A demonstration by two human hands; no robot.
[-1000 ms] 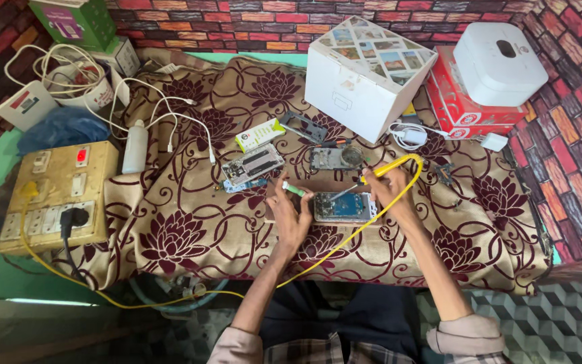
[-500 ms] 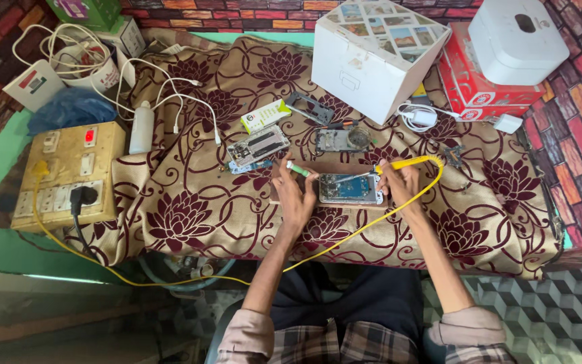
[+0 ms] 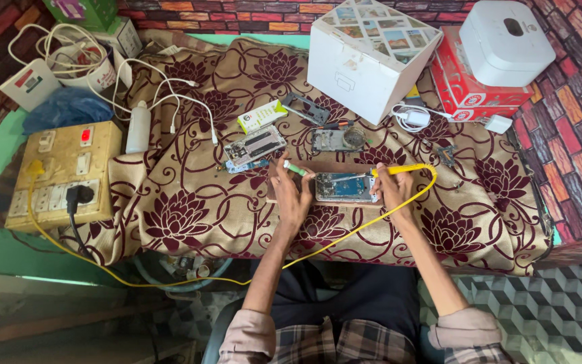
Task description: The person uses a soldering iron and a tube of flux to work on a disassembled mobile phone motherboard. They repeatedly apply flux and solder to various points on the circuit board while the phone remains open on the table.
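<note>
Two hands are at work over an opened phone (image 3: pixel 346 188), which lies flat on a small board on the maroon floral cloth (image 3: pixel 190 216), between them. The left hand (image 3: pixel 293 195) is closed on a thin green-tipped tool (image 3: pixel 296 169), angled toward the phone's left end. The right hand (image 3: pixel 393 189) is wrapped around a yellow soldering iron (image 3: pixel 399 170), its tip laid over the exposed board. A yellow cord (image 3: pixel 345 232) is trailed from the iron across the cloth and off the near edge. A snag on that slack cord could, in all likelihood, jerk the tip across the circuitry; the cloth could be scorched if the iron were set down on it.
</note>
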